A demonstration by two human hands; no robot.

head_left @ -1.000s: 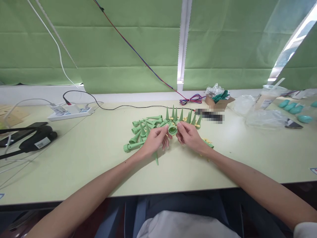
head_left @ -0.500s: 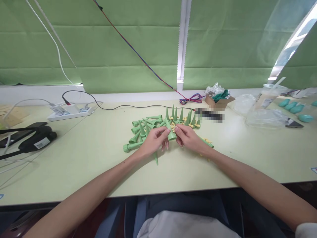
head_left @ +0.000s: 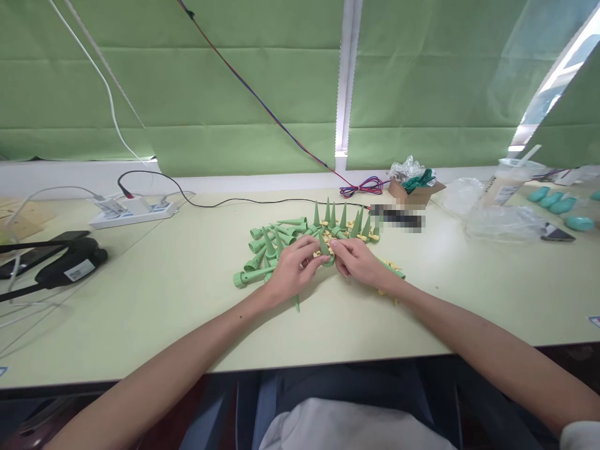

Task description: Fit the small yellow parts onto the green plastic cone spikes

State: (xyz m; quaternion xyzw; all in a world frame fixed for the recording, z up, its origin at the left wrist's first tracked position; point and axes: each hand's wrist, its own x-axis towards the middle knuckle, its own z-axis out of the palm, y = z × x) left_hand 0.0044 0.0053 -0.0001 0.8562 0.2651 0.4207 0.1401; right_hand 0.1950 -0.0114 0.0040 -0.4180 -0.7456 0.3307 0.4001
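Note:
A green cone-shaped plastic spike point(head_left: 324, 244) is pinched in my left hand point(head_left: 294, 269), tip up, its wide collar toward me. The fingers of my right hand point(head_left: 360, 261) are closed against the collar's right side; whatever they grip is hidden. To the left lies a heap of loose green spikes point(head_left: 257, 261), some with ribbed caps. Beyond my hands, several upright spikes point(head_left: 332, 216) have small yellow pieces at their bases. More yellow pieces point(head_left: 387, 291) lie beside and partly under my right forearm.
A white power strip point(head_left: 134, 214) and a black strapped device point(head_left: 75, 259) are at left. Behind the spikes run a thin black cable and a coiled red-blue wire point(head_left: 363, 187). At right are a small cardboard box point(head_left: 412, 195), a drink cup point(head_left: 509, 182) and teal objects point(head_left: 557, 203).
The spike in my left hand has turned more upright, with its collar tipped down. My left fingers have shifted around the collar; my right hand stays close beside it.

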